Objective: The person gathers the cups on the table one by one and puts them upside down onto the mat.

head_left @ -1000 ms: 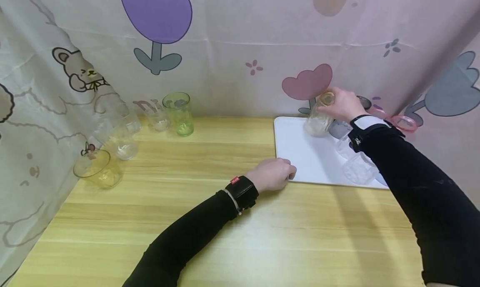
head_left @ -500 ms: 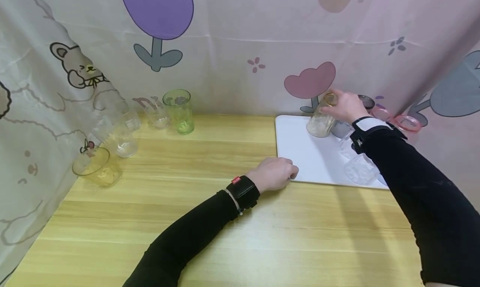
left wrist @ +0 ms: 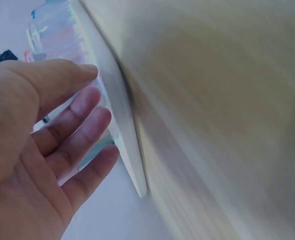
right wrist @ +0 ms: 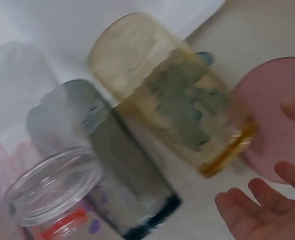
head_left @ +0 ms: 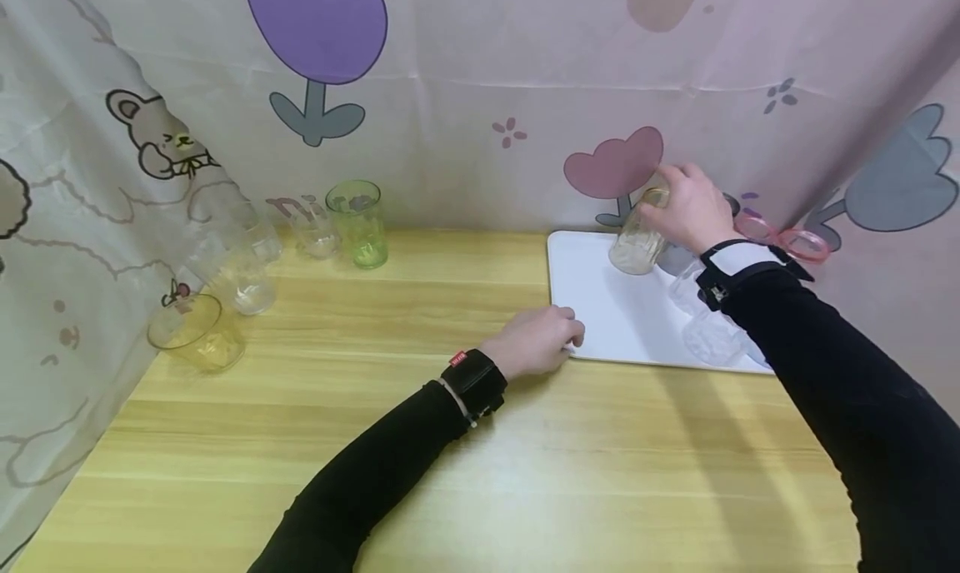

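Note:
An amber-tinted glass [head_left: 636, 251] stands upside down on the white tray [head_left: 600, 306], its thick base up. My right hand [head_left: 688, 211] is beside that base; in the right wrist view its fingers [right wrist: 232, 207] are spread and apart from the glass. Next to it stands an upturned grey-blue glass [right wrist: 132, 155], partly hidden by my hand in the head view. Clear glasses [head_left: 712, 337] sit under my right forearm on the tray. My left hand [head_left: 534, 340] is at the tray's front left corner, fingers loosely bent, with fingertips [left wrist: 105, 117] right at the tray's edge.
Pink-ringed glassware [head_left: 804, 245] is at the tray's right back. Along the table's left side stand a yellow glass [head_left: 198, 336], a green tumbler [head_left: 358, 227] and several clear glasses [head_left: 251, 290]. A printed curtain [head_left: 465, 73] hangs behind the wooden table [head_left: 420, 298].
My right hand has let go of the amber glass, its fingers opening and lifting from the base. My left hand has shifted slightly left at the tray's corner.

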A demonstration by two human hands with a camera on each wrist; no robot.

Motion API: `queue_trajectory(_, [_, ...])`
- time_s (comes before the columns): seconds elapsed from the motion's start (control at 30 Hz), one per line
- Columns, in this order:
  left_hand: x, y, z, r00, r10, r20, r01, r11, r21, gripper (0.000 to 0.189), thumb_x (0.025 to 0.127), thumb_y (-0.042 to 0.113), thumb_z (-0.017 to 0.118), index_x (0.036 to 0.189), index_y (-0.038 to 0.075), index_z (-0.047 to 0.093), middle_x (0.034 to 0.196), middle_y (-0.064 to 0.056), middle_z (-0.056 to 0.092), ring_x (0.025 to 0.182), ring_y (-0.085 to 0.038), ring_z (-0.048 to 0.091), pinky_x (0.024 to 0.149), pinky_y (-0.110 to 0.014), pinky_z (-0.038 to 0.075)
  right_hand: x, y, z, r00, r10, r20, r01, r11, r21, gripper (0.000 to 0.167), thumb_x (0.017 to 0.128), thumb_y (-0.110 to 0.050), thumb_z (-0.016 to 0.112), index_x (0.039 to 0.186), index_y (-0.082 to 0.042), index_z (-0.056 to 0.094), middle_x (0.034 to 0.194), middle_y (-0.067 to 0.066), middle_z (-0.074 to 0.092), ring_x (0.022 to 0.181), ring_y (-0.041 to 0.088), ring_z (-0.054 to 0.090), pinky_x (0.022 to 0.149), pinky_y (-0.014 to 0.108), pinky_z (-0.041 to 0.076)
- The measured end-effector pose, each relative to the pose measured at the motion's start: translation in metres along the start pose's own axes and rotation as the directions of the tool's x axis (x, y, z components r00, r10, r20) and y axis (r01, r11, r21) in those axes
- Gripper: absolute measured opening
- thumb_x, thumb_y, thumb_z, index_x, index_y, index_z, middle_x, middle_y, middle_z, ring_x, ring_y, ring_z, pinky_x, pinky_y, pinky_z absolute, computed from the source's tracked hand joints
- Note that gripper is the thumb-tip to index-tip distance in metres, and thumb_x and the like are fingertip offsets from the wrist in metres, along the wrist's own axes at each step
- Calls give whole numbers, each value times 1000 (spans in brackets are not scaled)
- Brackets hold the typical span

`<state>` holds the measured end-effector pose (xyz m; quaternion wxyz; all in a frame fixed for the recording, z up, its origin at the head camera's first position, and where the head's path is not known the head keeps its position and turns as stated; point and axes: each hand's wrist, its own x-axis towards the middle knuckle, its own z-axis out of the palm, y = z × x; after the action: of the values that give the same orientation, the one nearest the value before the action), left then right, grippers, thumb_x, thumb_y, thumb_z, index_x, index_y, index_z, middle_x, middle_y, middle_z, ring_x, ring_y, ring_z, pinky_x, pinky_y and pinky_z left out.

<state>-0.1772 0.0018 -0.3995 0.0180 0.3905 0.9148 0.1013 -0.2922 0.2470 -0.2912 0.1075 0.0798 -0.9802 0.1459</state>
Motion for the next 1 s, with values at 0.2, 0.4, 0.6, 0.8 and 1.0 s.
queue_trajectory(0.2, [-12, -17, -13, 995, -84, -59, 80, 995, -60, 25, 97, 16, 68, 122, 15, 72, 119, 1, 68, 103, -14, 66, 86, -23, 57, -22, -24, -4, 995, -55, -83, 60, 997, 56, 70, 96, -26, 62, 159, -7, 38, 160, 27, 38, 143, 51, 43, 111, 71, 39])
queue_trajectory(0.4, [-32, -41, -31, 946, -252, -202, 208, 954, -217, 30, 97, 18, 70, 126, 14, 68, 126, -2, 67, 114, -19, 64, 98, -32, 57, -51, -43, 2, 992, -92, -90, 102, 989, 108, 66, 96, -27, 65, 155, -7, 44, 156, 27, 43, 139, 50, 46, 109, 69, 41])
queue_trajectory(0.6, [-55, -69, -45, 849, -424, -315, 309, 882, -355, 35, 98, 18, 68, 133, 14, 63, 135, -4, 62, 119, -24, 63, 100, -38, 57, -75, -56, 17, 990, -136, -45, 140, 983, 116, 60, 94, -28, 69, 146, -3, 52, 145, 27, 51, 131, 47, 53, 104, 66, 46])
queue_trajectory(0.8, [-75, -95, -53, 683, -574, -452, 346, 799, -492, 47, 96, 16, 69, 141, 10, 55, 141, -11, 55, 123, -30, 57, 99, -45, 55, -96, -68, 40, 986, -163, 35, 157, 978, 136, 52, 95, -30, 69, 139, -3, 59, 134, 23, 59, 109, 39, 65, 87, 55, 55])
queue_trajectory(1.0, [-91, -116, -56, 414, -690, -594, 333, 722, -606, 63, 92, 18, 74, 147, 5, 45, 149, -15, 43, 137, -31, 47, 119, -44, 42, -116, -79, 66, 970, -177, 168, 158, 980, 120, 52, 94, -33, 71, 134, -2, 63, 129, 21, 65, 109, 38, 68, 89, 55, 58])
